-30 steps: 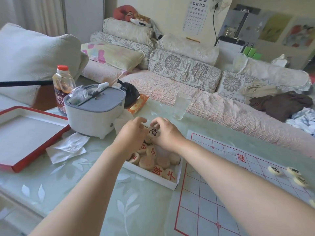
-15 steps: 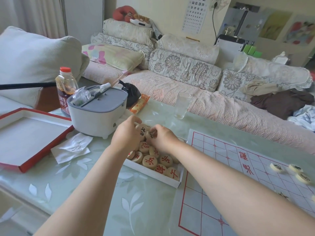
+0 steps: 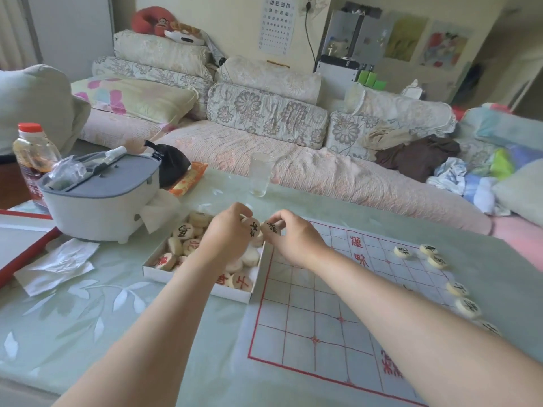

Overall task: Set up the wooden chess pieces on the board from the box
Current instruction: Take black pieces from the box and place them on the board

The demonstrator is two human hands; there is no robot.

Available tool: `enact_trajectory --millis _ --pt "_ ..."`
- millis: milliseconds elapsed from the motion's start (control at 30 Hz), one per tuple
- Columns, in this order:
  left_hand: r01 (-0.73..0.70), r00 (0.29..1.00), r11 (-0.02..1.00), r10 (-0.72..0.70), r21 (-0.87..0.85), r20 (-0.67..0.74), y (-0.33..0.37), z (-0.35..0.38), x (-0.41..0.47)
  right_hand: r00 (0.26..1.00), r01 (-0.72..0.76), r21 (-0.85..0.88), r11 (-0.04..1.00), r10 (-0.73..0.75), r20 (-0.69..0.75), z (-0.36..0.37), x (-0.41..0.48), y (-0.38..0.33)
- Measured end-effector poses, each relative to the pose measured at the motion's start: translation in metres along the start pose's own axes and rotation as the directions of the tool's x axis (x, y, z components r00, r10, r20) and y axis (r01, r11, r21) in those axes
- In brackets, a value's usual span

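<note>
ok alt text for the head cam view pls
Over a white box of wooden chess pieces, a person's left hand and right hand each hold one black-marked piece. To the right lies a red-lined board, with several pieces along its far right edge.

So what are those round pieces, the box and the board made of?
Pieces: pale wood with a smooth finish and painted characters. Box: thin white card, judging by its folded walls. Board: a flexible white sheet printed in red, paper or plastic, I can't tell which.
</note>
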State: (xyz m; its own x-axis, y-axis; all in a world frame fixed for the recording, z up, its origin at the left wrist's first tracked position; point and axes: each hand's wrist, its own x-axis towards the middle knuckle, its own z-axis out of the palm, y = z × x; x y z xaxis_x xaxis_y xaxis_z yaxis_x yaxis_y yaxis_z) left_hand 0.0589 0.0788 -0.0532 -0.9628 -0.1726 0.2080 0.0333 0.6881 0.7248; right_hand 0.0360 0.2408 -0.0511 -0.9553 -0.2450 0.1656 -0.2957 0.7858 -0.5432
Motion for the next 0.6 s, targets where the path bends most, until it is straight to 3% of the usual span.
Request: enact_trajectory --millis 367,600 --pt "-0.164 0.944 0.984 0.176 -0.068 0.280 0.104 0.089 -0.052 0.973 -0.199 0.030 0.980 0.201 -0.112 -0.084 -0.102 0.108" --pt "-0.128 0.896 0.981 0.178 -0.146 0.408 0.152 0.139 -0.076 0.911 -0.347 0.045 0.937 0.348 -0.220 -0.128 -0.147 0.178"
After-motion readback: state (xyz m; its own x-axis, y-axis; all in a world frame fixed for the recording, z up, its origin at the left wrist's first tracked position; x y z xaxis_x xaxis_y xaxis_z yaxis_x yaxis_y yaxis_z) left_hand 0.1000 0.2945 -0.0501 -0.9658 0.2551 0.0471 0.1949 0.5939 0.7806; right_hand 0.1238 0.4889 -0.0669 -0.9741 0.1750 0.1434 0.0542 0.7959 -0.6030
